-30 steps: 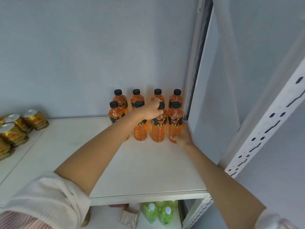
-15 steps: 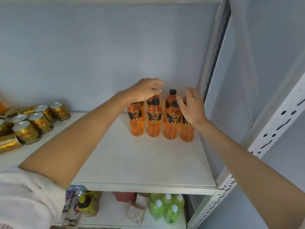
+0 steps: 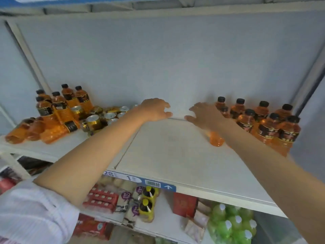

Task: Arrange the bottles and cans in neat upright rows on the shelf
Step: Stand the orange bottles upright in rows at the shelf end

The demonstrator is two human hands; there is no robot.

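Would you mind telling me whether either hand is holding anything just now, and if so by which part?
Nothing is held. The left hand and right hand are both open and empty above the shelf, between the two groups of drinks.

A pale grey-blue back panel [image 3: 158, 59] closes off the far side of the bay, evenly lit with soft shadow at its foot. White slanted uprights [image 3: 26, 55] frame it on the left, and a grey upright [image 3: 306, 74] on the right. A blue strip [image 3: 88, 0] runs along the top edge, perhaps a sign, too blurred to read. The white board's near edge carries a blue price label [image 3: 159, 184] with a barcode and an arrow. Below it, a lower tier [image 3: 163, 224] holds red cartons [image 3: 102, 199] on the left and green packs [image 3: 232, 226] on the right.
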